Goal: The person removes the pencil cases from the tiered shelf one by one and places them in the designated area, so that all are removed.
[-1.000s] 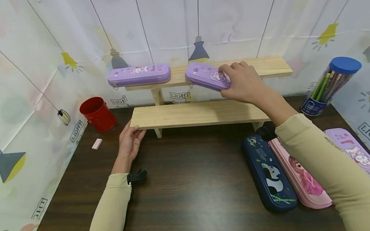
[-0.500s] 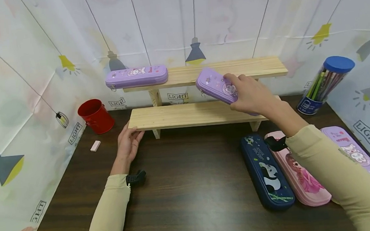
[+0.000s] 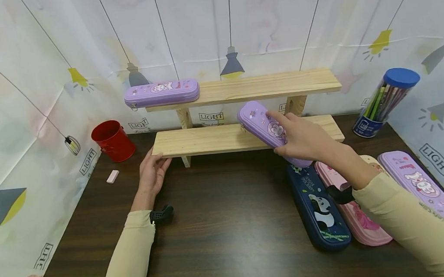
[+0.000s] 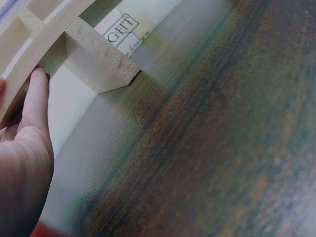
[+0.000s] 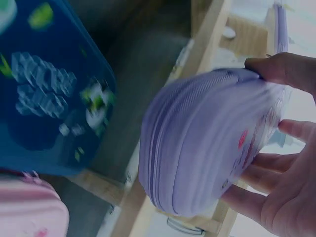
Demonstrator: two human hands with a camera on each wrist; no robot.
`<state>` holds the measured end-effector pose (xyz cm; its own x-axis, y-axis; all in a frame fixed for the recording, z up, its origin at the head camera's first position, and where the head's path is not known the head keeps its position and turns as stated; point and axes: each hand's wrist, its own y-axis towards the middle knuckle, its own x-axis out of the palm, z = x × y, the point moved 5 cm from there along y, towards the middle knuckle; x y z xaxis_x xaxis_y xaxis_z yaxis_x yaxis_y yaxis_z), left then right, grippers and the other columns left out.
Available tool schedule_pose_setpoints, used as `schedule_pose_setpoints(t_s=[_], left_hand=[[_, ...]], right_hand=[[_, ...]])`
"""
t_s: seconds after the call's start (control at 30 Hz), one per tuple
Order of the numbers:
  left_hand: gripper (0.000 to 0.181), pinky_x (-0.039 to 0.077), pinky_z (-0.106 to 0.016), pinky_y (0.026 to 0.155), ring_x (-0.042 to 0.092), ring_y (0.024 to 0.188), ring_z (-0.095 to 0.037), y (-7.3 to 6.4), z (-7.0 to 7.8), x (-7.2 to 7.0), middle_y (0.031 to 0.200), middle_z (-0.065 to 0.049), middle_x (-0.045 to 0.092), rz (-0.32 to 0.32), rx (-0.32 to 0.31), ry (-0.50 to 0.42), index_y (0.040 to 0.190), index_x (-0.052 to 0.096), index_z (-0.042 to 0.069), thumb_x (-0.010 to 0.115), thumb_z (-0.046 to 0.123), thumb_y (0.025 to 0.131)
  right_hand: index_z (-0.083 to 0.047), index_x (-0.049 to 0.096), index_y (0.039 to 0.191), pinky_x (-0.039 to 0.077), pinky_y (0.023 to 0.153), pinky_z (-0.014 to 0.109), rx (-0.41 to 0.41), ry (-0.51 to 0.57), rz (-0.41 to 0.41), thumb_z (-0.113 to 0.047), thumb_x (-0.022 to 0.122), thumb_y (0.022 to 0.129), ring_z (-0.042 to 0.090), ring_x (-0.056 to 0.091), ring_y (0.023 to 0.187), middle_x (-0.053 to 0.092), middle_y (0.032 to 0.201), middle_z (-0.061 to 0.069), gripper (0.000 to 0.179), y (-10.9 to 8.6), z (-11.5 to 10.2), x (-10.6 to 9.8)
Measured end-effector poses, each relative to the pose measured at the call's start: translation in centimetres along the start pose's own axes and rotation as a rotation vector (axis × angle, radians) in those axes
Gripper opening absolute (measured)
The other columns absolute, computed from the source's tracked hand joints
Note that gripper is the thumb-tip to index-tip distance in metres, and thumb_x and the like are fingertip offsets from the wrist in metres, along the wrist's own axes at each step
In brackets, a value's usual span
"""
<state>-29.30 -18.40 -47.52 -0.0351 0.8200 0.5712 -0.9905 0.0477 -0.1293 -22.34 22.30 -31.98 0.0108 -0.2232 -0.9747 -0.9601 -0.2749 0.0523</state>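
Observation:
My right hand [image 3: 306,138] grips a purple pencil case [image 3: 262,124] with a cartoon print, held tilted in front of the lower board of a two-tier wooden shelf [image 3: 206,140]. In the right wrist view, thumb and fingers hold opposite sides of the pencil case [image 5: 197,143], whose zip runs around its edge. My left hand [image 3: 151,175] holds the left end of the lower board, thumb at the edge and fingers beneath. The left wrist view shows a finger [image 4: 37,101] against the board's underside. A second purple pencil case [image 3: 162,93] lies on the upper board's left end.
On the right lie a navy panda pencil case [image 3: 319,209], a pink one [image 3: 363,221], a partly hidden yellowish one [image 3: 372,163] and a flat purple one [image 3: 425,187]. A blue-lidded tub of pencils [image 3: 385,99] stands behind. At left are a red bucket [image 3: 113,141] and an eraser [image 3: 113,176].
My right hand has lifted the purple pencil case away from the upper board and brought it down and forward, tilting it more. My left hand keeps its place on the lower board.

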Motion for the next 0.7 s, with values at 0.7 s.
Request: schedule_pose_setpoints(t_s=[0.7], left_hand=[[0.059,0.054,-0.024,0.099,0.048,0.137,-0.023,-0.5,0.1,0.4,0.159,-0.012,0.033,-0.006,0.015,0.012,0.157,0.028,0.021,0.045,0.006,0.103]], right_hand=[[-0.033,0.039,0.152,0.047,0.050,0.024,-0.050,0.009,-0.145,-0.056,0.074,0.074,0.016,0.055,0.074,0.064,0.113,0.009,0.088,-6.7,-5.6,5.5]])
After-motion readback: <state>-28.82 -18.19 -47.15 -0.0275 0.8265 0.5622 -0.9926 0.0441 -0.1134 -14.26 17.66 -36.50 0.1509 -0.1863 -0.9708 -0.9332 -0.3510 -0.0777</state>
